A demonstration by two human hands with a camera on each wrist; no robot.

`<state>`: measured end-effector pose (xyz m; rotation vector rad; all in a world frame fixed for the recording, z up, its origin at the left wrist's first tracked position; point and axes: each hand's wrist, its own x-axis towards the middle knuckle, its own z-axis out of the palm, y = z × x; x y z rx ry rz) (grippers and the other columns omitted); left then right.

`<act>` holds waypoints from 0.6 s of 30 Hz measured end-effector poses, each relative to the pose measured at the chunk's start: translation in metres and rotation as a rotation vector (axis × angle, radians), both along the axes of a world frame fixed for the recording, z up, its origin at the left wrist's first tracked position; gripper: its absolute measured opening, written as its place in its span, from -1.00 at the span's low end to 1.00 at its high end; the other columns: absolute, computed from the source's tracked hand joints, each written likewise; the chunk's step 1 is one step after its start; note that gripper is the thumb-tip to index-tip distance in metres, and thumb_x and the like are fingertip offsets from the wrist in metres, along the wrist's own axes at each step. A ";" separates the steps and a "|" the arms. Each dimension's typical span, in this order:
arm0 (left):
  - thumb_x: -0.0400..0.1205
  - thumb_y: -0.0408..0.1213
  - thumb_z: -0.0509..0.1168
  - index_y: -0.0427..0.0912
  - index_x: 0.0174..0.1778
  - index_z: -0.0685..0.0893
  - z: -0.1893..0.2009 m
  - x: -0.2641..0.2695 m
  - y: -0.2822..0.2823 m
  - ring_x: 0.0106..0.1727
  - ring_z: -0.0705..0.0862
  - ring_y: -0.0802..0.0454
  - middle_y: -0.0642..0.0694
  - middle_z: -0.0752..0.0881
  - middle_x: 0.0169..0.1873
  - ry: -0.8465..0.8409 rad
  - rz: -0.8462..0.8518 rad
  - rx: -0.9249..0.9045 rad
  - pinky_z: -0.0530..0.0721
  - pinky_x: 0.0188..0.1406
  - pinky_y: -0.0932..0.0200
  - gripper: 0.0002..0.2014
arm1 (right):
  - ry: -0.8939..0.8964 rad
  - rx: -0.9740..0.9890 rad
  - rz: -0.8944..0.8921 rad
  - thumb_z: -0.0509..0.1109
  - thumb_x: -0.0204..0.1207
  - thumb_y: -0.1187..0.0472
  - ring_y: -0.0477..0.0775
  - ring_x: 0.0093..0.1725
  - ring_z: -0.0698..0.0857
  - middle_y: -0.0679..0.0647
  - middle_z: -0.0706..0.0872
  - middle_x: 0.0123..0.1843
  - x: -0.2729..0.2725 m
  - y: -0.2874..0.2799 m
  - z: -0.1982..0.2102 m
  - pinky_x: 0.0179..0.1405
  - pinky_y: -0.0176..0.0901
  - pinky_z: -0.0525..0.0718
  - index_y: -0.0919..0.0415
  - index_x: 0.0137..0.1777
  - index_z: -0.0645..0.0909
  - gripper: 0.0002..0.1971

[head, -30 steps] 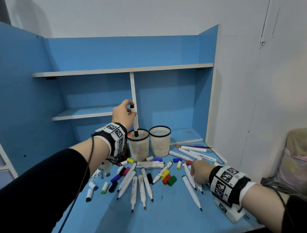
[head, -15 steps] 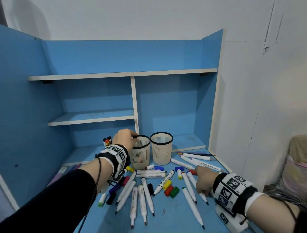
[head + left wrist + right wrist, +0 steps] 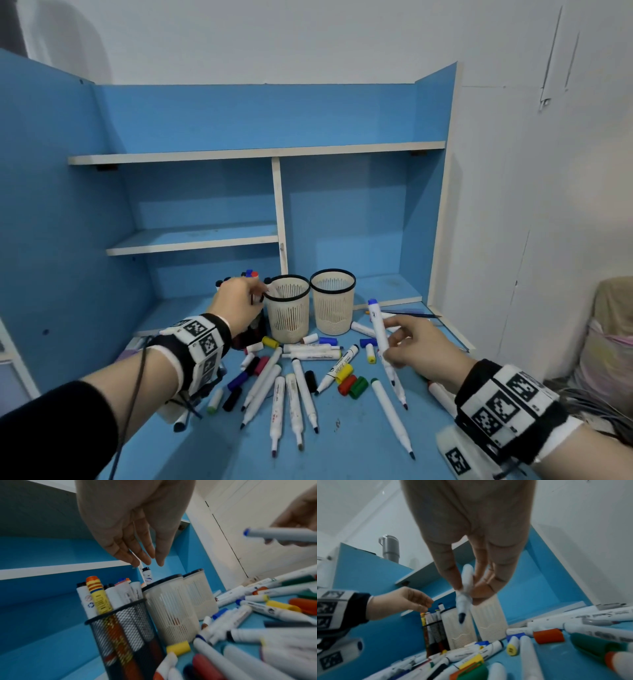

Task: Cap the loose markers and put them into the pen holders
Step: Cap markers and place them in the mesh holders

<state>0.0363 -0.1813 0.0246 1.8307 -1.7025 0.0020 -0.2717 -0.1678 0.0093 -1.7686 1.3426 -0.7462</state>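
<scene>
My left hand (image 3: 257, 292) hovers with relaxed, straight fingers at the rim of the left cream pen holder (image 3: 288, 317). A black-capped white marker (image 3: 147, 574) stands in that holder, just under my left hand (image 3: 145, 561). My right hand (image 3: 387, 342) pinches a white marker (image 3: 378, 329) off the desk, blue end up. Its uncapped dark tip (image 3: 461, 616) points down below my right hand (image 3: 465, 586). Several uncapped markers (image 3: 294, 397) and loose caps (image 3: 349, 380) lie on the blue desk (image 3: 342, 455). The second cream holder (image 3: 333, 301) shows nothing inside.
A black mesh holder (image 3: 123, 628) full of capped markers stands left of the cream holders. Blue hutch shelves (image 3: 191, 240) and a white divider (image 3: 279, 212) rise behind. A steel tumbler (image 3: 389, 547) sits on top. The white wall (image 3: 531, 205) bounds the right.
My left hand came down with the black-capped marker, set it in the left cream holder and let go. My right hand lifted a marker off the desk.
</scene>
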 end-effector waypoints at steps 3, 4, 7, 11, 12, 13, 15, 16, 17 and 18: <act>0.50 -0.45 0.37 -0.18 0.05 0.75 -0.012 0.010 0.023 0.04 0.69 -0.01 -0.08 0.75 -0.03 -0.034 -0.008 0.147 0.57 -0.01 0.28 -0.77 | -0.070 -0.075 0.017 0.47 0.33 0.44 0.07 -0.30 0.70 0.17 0.72 -0.19 0.005 0.012 0.003 -0.08 0.04 0.73 -0.08 0.06 0.58 -0.57; 0.48 -0.42 0.39 -0.16 0.03 0.75 -0.017 0.014 0.030 -0.02 0.68 0.01 -0.07 0.75 -0.05 -0.065 -0.005 0.233 0.56 -0.07 0.30 -0.78 | -0.103 -0.083 0.022 0.48 0.33 0.44 0.09 -0.30 0.70 0.18 0.72 -0.17 0.007 0.016 0.004 -0.06 0.06 0.72 -0.08 0.06 0.58 -0.56; 0.46 -0.29 0.45 -0.12 0.09 0.73 -0.027 0.026 0.049 -0.06 0.64 0.08 -0.04 0.71 -0.01 -0.191 -0.003 0.564 0.61 -0.11 0.30 -0.73 | -0.206 -0.062 0.038 0.49 0.34 0.48 0.07 -0.32 0.69 0.08 0.70 -0.24 0.013 0.027 0.007 -0.15 -0.01 0.71 0.00 0.11 0.58 -0.55; 0.45 -0.23 0.47 -0.07 0.19 0.71 -0.041 0.032 0.067 0.14 0.69 0.02 -0.06 0.66 0.12 -0.292 0.021 0.769 0.63 0.03 0.27 -0.64 | -0.255 -0.053 0.059 0.49 0.35 0.50 -0.01 -0.37 0.67 0.06 0.67 -0.25 0.019 0.035 0.009 -0.28 -0.17 0.66 0.11 0.21 0.58 -0.53; 0.45 -0.24 0.47 -0.05 0.18 0.72 -0.045 0.033 0.069 0.11 0.70 0.03 -0.05 0.67 0.11 -0.293 0.023 0.780 0.65 0.01 0.27 -0.64 | -0.261 -0.053 0.062 0.49 0.35 0.50 -0.02 -0.37 0.67 0.07 0.68 -0.24 0.021 0.036 0.008 -0.29 -0.19 0.66 0.12 0.22 0.58 -0.53; 0.45 -0.26 0.46 -0.04 0.16 0.73 -0.049 0.033 0.070 0.05 0.70 0.04 -0.05 0.68 0.08 -0.291 0.022 0.790 0.66 -0.03 0.28 -0.65 | -0.265 -0.052 0.065 0.49 0.35 0.50 -0.02 -0.37 0.68 0.08 0.68 -0.22 0.022 0.037 0.008 -0.30 -0.20 0.66 0.12 0.23 0.58 -0.52; 0.44 -0.27 0.47 -0.04 0.14 0.74 -0.053 0.031 0.069 -0.03 0.67 0.06 -0.07 0.70 0.04 -0.287 0.011 0.796 0.64 -0.10 0.29 -0.66 | -0.277 -0.050 0.068 0.49 0.35 0.49 -0.03 -0.36 0.68 0.10 0.69 -0.20 0.025 0.039 0.007 -0.31 -0.24 0.66 0.12 0.23 0.59 -0.53; 0.45 -0.27 0.47 -0.07 0.15 0.73 -0.053 0.028 0.069 0.00 0.67 0.04 -0.08 0.71 0.07 -0.291 0.004 0.786 0.61 -0.11 0.31 -0.66 | -0.285 -0.051 0.070 0.48 0.36 0.50 -0.03 -0.36 0.68 0.11 0.69 -0.19 0.025 0.040 0.007 -0.32 -0.25 0.65 0.11 0.23 0.59 -0.53; 0.46 -0.26 0.47 -0.09 0.17 0.73 -0.053 0.025 0.067 0.07 0.67 0.02 -0.09 0.71 0.11 -0.292 -0.001 0.769 0.57 -0.10 0.32 -0.66 | -0.293 -0.052 0.071 0.48 0.36 0.50 -0.03 -0.36 0.68 0.11 0.69 -0.19 0.025 0.040 0.007 -0.33 -0.27 0.65 0.11 0.22 0.60 -0.53; 0.47 -0.25 0.46 -0.12 0.17 0.72 -0.052 0.021 0.064 0.12 0.67 0.00 -0.09 0.71 0.13 -0.286 -0.006 0.742 0.56 -0.07 0.31 -0.66 | -0.303 -0.054 0.069 0.48 0.36 0.50 -0.03 -0.36 0.68 0.11 0.69 -0.19 0.025 0.041 0.006 -0.33 -0.27 0.64 0.11 0.22 0.60 -0.54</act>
